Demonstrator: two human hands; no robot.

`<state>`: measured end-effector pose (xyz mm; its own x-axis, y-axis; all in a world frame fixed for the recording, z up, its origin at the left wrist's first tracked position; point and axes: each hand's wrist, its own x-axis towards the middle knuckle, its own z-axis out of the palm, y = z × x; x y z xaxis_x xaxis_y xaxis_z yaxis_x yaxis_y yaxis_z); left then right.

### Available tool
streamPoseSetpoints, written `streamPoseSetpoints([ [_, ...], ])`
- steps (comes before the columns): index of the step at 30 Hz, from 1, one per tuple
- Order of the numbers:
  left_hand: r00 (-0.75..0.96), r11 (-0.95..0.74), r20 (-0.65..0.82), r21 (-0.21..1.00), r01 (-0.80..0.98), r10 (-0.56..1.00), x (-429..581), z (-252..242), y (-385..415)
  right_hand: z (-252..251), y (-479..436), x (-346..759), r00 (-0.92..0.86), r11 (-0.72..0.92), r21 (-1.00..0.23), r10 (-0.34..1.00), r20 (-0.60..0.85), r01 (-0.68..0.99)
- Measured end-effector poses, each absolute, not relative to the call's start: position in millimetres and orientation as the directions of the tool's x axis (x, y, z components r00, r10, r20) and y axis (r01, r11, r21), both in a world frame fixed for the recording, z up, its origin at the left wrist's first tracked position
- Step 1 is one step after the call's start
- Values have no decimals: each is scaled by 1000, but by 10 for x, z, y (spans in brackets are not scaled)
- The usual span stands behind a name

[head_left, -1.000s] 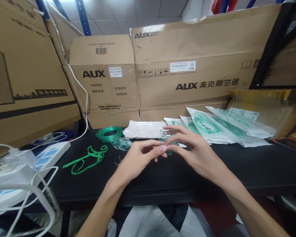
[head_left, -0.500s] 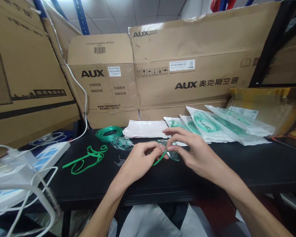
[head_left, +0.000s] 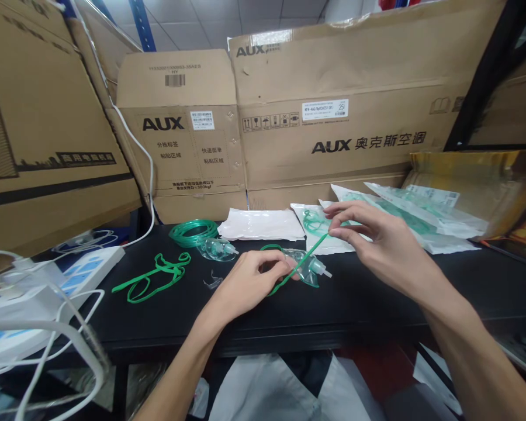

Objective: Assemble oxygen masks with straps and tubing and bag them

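A clear oxygen mask (head_left: 308,275) with a white-tipped connector lies just above the black table, in front of me. My left hand (head_left: 255,276) is closed on its near left edge, thumb against fingers, partly hiding it. Between the fingers of my right hand (head_left: 370,233) is the end of a green elastic strap (head_left: 310,252), pulled taut up and to the right from the mask's edge. The rest of that strap loops behind and below my left fingers. Further left lies a second clear mask (head_left: 214,249), touched by neither hand.
A coil of green tubing (head_left: 193,233) and loose green straps (head_left: 160,275) lie to the left, near a white power strip (head_left: 87,266). White packets (head_left: 260,224) and bagged mask sets (head_left: 425,213) line the back. Cardboard boxes (head_left: 333,164) stand behind them.
My right hand has moved up and right from the mask, drawing the green strap out into a straight line. My left hand stays in nearly the same place, and the mask's connector now shows.
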<state>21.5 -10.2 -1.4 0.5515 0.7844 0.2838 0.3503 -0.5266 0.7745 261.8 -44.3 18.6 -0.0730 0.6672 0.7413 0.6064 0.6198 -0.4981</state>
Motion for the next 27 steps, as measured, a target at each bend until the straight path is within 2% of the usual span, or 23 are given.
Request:
streamPoseSetpoints([
  [3, 551, -530, 297, 782, 328, 780, 220, -13, -106, 172, -461, 2587, -118, 591, -599, 758, 642, 540],
  [5, 552, -528, 295, 783, 327, 780, 215, -1, -114, 137, -456, 2541, -199, 526, -698, 844, 498, 486],
  [7, 558, -535, 285, 766, 357, 780, 182, 17, -113, 94, -436, 2501, -298, 460, -748, 886, 355, 478],
  [9, 529, -555, 307, 725, 407, 791, 111, 39, -90, 61, -406, 2494, -354, 434, -730, 894, 276, 527],
  [13, 379, -571, 426, 605, 556, 821, -93, 70, 8, 35, -366, 2601, -361, 421, -620, 904, 228, 663],
  [15, 359, -570, 452, 533, 625, 817, -157, 51, 58, 17, -360, 2678, -381, 422, -582, 903, 200, 695],
  [23, 529, -636, 385, 246, 731, 757, 17, -298, 178, -173, -306, 2742, -444, 493, -514, 867, 225, 702],
  [27, 538, -618, 335, 214, 756, 774, 71, -323, 161, -146, -334, 2720, -432, 465, -508, 882, 190, 725],
])
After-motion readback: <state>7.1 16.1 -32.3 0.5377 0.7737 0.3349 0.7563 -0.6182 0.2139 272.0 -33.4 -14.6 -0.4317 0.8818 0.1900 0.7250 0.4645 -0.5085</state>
